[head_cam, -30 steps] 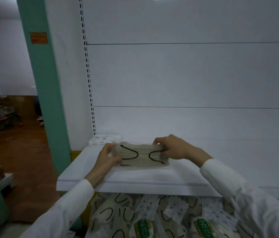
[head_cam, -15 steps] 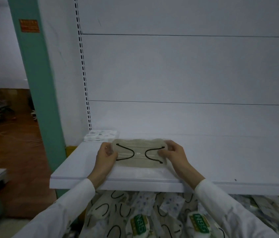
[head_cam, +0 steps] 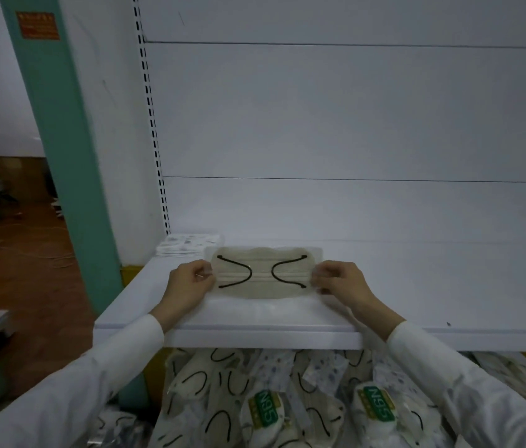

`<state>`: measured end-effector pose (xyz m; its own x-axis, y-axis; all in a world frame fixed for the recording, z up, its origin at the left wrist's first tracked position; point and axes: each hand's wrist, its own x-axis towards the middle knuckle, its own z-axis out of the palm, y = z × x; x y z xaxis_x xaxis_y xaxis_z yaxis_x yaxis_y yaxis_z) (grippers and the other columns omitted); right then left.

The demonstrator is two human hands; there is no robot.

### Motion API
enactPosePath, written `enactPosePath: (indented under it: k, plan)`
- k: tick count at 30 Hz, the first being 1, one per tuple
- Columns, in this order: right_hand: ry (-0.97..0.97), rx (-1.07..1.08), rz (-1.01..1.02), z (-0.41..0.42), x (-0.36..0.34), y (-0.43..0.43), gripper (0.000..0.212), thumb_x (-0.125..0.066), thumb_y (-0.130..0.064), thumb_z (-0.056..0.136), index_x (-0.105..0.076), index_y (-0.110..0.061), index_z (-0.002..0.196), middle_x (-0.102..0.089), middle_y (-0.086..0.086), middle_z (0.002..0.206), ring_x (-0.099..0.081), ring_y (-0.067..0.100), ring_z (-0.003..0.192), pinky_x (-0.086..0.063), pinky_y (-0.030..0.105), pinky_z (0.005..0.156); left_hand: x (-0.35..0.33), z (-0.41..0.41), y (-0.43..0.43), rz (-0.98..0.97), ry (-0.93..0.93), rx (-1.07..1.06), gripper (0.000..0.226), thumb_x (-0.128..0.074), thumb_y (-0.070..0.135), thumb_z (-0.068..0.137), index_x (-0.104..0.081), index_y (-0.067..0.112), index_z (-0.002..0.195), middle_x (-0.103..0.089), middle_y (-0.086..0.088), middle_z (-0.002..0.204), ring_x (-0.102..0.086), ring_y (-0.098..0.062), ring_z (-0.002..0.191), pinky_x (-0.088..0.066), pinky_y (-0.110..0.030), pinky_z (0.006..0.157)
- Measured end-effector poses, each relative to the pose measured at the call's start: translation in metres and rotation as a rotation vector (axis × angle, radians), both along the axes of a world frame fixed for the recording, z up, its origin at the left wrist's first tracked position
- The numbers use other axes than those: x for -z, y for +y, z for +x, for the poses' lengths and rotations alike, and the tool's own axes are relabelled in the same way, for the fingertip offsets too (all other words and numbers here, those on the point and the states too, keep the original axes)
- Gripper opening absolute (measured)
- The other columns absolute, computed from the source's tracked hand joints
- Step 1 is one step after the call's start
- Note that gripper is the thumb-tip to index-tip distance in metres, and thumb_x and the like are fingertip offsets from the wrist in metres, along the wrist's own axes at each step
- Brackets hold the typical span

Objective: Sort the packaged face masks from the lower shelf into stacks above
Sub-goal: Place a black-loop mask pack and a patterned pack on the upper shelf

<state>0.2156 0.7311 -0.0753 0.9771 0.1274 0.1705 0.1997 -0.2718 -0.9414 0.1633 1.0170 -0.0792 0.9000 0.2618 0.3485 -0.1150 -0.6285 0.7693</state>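
Beige face mask [head_cam: 263,273] w/ black ear loops, sealed in a clear wrapper, sits flat and level at the upper shelf [head_cam: 417,286], toward its left end. Whether it fully rests on the surface can't be told. The left hand [head_cam: 187,284] pinches the wrapper's left edge, fingers curled in; the right hand [head_cam: 341,281] pinches the right edge the same way. Both arms wear white sleeves and reach over the shelf's front lip.

Just behind the mask's left corner, in the rear left corner of the shelf, lies a low stack of white patterned mask packs [head_cam: 187,244], close to the beige one; touching or not is unclear.

Under the shelf, the lower shelf holds a loose pile of mask packs [head_cam: 303,379]: cream ones w/ black loops, dotted white ones, and two packs w/ green N95 labels [head_cam: 263,409].

Behind is a white back panel w/ a slotted upright [head_cam: 153,134]. To the left stands a teal pillar [head_cam: 61,156] w/ a small orange sign [head_cam: 38,25] near the top, then brown floor [head_cam: 29,270].
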Motion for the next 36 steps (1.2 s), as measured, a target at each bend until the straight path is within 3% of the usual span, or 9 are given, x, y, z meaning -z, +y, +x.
enactPosePath:
  k: [2, 5, 8, 11, 15, 18, 21, 24, 36]
  plan:
    - [0.020, 0.040, 0.032, 0.008, -0.006, 0.002, 0.017, -0.071, 0.005, 0.077, -0.070, -0.012, 0.078, -0.067, 0.007, 0.079, -0.062, 0.018, 0.071, -0.057, 0.022, 0.062, -0.007, 0.010, 0.005, -0.019, 0.005, 0.008, 0.008, -0.066, 0.004, 0.082, -0.063, 0.011, 0.080, -0.059, 0.002, 0.061, -0.055, -0.002, 0.055, -0.044, -0.008, 0.064]
    - [0.041, 0.130, 0.062, 0.022, -0.012, 0.002, 0.020, -0.072, 0.007, 0.074, -0.067, -0.010, 0.083, -0.066, 0.007, 0.073, -0.061, 0.019, 0.064, -0.054, 0.019, 0.054, -0.016, 0.029, 0.006, -0.095, 0.011, 0.013, 0.016, -0.069, 0.000, 0.077, -0.063, 0.011, 0.086, -0.061, -0.006, 0.061, -0.059, -0.017, 0.056, -0.053, -0.029, 0.072]
    - [0.063, 0.221, 0.082, 0.037, -0.012, -0.003, 0.028, -0.072, 0.009, 0.073, -0.061, -0.006, 0.094, -0.066, 0.011, 0.073, -0.061, 0.021, 0.060, -0.058, 0.031, 0.067, -0.023, 0.050, -0.002, -0.100, -0.014, 0.021, 0.026, -0.072, -0.002, 0.074, -0.053, 0.011, 0.087, -0.064, -0.013, 0.063, -0.058, -0.018, 0.052, -0.048, -0.018, 0.056]
    - [0.051, 0.289, 0.003, 0.056, -0.011, -0.013, 0.027, -0.072, 0.005, 0.074, -0.057, -0.006, 0.093, -0.067, 0.011, 0.070, -0.061, 0.022, 0.060, -0.055, 0.038, 0.072, -0.022, 0.078, -0.016, -0.046, -0.018, 0.040, 0.026, -0.070, -0.001, 0.075, -0.050, 0.016, 0.074, -0.063, -0.009, 0.056, -0.060, -0.021, 0.055, -0.051, -0.027, 0.063]
    - [-0.012, 0.324, -0.172, 0.092, -0.020, -0.023, 0.014, -0.072, 0.003, 0.074, -0.064, -0.004, 0.082, -0.066, 0.009, 0.071, -0.058, 0.015, 0.054, -0.049, 0.018, 0.053, -0.019, 0.117, -0.034, 0.053, -0.020, 0.034, 0.014, -0.070, 0.001, 0.076, -0.065, 0.013, 0.071, -0.069, -0.010, 0.065, -0.064, -0.020, 0.060, -0.051, -0.026, 0.068]
    - [-0.057, 0.284, -0.351, 0.123, -0.025, -0.023, 0.011, -0.070, 0.003, 0.074, -0.071, -0.004, 0.082, -0.066, 0.008, 0.075, -0.060, 0.017, 0.065, -0.051, 0.023, 0.063, -0.017, 0.145, -0.043, 0.152, -0.002, 0.012, 0.007, -0.068, 0.001, 0.079, -0.074, 0.003, 0.083, -0.070, -0.010, 0.078, -0.064, -0.017, 0.071, -0.046, -0.019, 0.072]
    - [-0.088, 0.239, -0.502, 0.152, -0.020, -0.016, 0.017, -0.062, 0.005, 0.076, -0.073, -0.003, 0.086, -0.071, 0.013, 0.088, -0.065, 0.023, 0.082, -0.054, 0.029, 0.079, -0.011, 0.167, -0.046, 0.178, 0.055, -0.029, 0.011, -0.065, 0.001, 0.081, -0.075, 0.002, 0.085, -0.072, -0.013, 0.087, -0.067, -0.024, 0.084, -0.049, -0.023, 0.082]
    - [-0.094, 0.192, -0.581, 0.169, -0.013, -0.012, 0.023, -0.056, 0.006, 0.079, -0.073, -0.001, 0.092, -0.070, 0.015, 0.097, -0.065, 0.026, 0.093, -0.049, 0.023, 0.077, -0.003, 0.179, -0.047, 0.228, 0.112, -0.052, 0.013, -0.063, 0.000, 0.079, -0.075, 0.003, 0.083, -0.072, -0.015, 0.087, -0.067, -0.026, 0.086, -0.051, -0.029, 0.086]
    - [-0.054, 0.180, -0.576, 0.190, -0.007, -0.025, 0.024, -0.055, 0.006, 0.080, -0.073, -0.002, 0.094, -0.068, 0.017, 0.101, -0.063, 0.026, 0.098, -0.045, 0.020, 0.077, 0.003, 0.199, -0.057, 0.267, 0.152, -0.061, 0.017, -0.058, -0.004, 0.079, -0.075, 0.000, 0.080, -0.072, -0.016, 0.084, -0.066, -0.027, 0.083, -0.048, -0.025, 0.075]
